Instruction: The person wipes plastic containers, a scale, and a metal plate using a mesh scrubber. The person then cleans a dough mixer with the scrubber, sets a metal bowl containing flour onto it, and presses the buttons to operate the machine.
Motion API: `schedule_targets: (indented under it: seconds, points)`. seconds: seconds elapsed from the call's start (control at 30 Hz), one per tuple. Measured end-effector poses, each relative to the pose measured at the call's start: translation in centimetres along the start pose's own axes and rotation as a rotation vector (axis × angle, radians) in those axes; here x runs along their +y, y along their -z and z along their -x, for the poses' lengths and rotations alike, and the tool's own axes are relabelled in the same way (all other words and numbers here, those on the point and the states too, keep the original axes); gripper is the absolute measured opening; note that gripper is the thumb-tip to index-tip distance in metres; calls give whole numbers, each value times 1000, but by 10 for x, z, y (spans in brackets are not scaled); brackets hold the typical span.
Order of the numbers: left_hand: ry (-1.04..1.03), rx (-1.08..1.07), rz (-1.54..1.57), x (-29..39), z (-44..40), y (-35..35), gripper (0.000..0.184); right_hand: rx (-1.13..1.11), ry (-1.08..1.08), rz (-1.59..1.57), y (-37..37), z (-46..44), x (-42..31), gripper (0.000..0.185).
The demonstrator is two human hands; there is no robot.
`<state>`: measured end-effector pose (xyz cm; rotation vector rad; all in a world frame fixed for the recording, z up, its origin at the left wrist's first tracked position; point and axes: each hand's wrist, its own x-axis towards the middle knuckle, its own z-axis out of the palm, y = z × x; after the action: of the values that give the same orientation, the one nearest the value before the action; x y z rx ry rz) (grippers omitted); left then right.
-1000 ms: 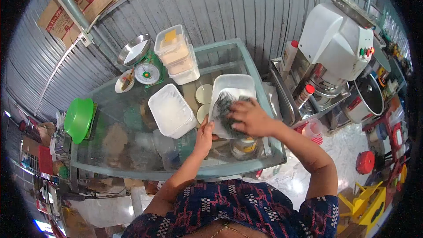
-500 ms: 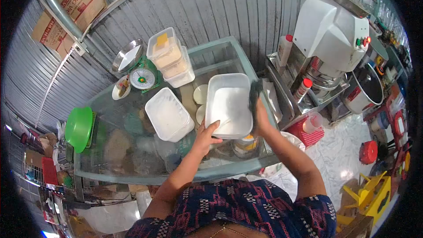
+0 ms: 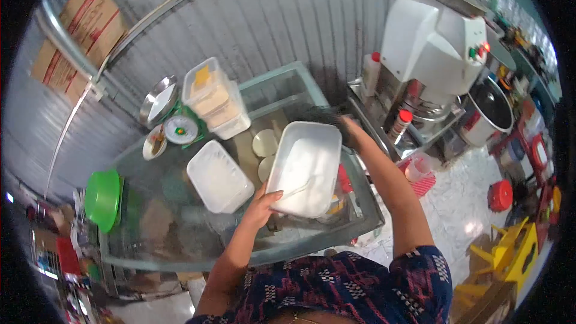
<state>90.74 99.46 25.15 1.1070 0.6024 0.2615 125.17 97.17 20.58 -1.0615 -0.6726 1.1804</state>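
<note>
My left hand grips the near left edge of a white plastic tub, thumb over the rim. The tub is tilted; white contents and a slim pale utensil show inside. At the tub's far right corner is my right hand. A blurred black covering, glove or cloth I cannot tell, hides its fingers. Left of the tub stands another white tub with a whitish surface. Two pale round bowls sit between the tubs, on or under the glass.
The glass-topped counter also carries stacked food containers, a green dial scale, a small dish and a green basin. A large mixer stands right, above a red-capped bottle. A yellow stool is on the floor.
The tub has tilted and shifted slightly down and left in view, my left hand moving with it. My right hand has moved from its right side to its far corner. The camera view has shifted.
</note>
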Motion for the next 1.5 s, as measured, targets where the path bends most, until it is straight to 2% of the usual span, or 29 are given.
schedule_targets:
  seconds: [0.07, 0.13, 0.2, 0.27, 0.3, 0.37, 0.47, 0.53, 0.57, 0.63, 0.67, 0.73, 0.77, 0.8, 0.87, 0.9, 1.17, 1.23, 1.27, 1.37, 1.4, 1.47, 1.5]
  points:
    - [-76, 39, 87, -2, 4, 0, 69, 24, -130, -224, 33, -38, 43, 34]
    - [-105, 36, 112, -8, 3, 3, 67, 29, -140, -218, 3, -16, 28, 34]
    - [-101, 13, 349, -4, 9, -1, 67, 8, -158, -202, -14, -8, 30, 33]
    - [-124, 19, 398, -3, 14, -13, 65, 129, -242, -438, -24, -10, 44, 38]
    - [-146, 20, 452, -3, 15, -19, 63, 62, -170, -468, -42, 16, 36, 36]
    - [-183, 89, 421, -10, 8, -24, 62, 129, -238, -502, -69, 48, 32, 33]
    - [-227, 189, 388, -19, -14, -14, 59, 214, -322, -352, -79, 104, 16, 33]
    - [-245, 228, 385, -12, -32, -12, 57, 34, -332, -160, -58, 124, 20, 37]
    - [-235, 295, 329, -4, -45, -15, 59, 27, -335, -150, -54, 133, 17, 37]
    - [-235, 371, 286, 12, -69, -23, 60, 221, -131, 370, -60, 160, -12, 31]
    - [-251, 411, 212, 21, -82, -26, 61, 211, -129, 383, -60, 168, -14, 31]
    - [-274, 452, 142, 37, -107, -22, 63, 396, 362, 1015, -58, 188, -8, 38]
    - [-268, 483, 123, 42, -122, -18, 63, 341, 397, 1091, -55, 194, -1, 46]
    - [-261, 511, 102, 47, -137, -14, 64, 341, 402, 1097, -54, 199, 9, 46]
    - [-259, 510, 104, 59, -166, 0, 64, 229, 454, 1436, -55, 207, 29, 50]
    - [-254, 514, 100, 67, -178, 6, 63, 208, 410, 1523, -64, 211, 28, 52]
    - [-289, 486, 122, 103, -231, 6, 61, 302, 460, 1523, -72, 207, 31, 48]
    - [-303, 616, 89, 103, -246, 7, 69, 302, 451, 1520, -71, 206, 29, 48]
    - [-300, 610, 95, 103, -251, 11, 69, 297, 437, 1509, -72, 207, 28, 47]
    - [19, 612, 60, 100, -263, 36, 101, 345, 431, 1523, -71, 206, 30, 49]
    - [26, 619, 59, 97, -251, 28, 101, 374, 430, 1537, -72, 204, 32, 49]
    - [-189, 549, -77, 98, -191, -2, 92, 425, 420, 1542, -68, 195, 36, 53]
    - [-255, 435, -67, 101, -148, -13, 88, 430, 424, 1541, -65, 188, 36, 52]
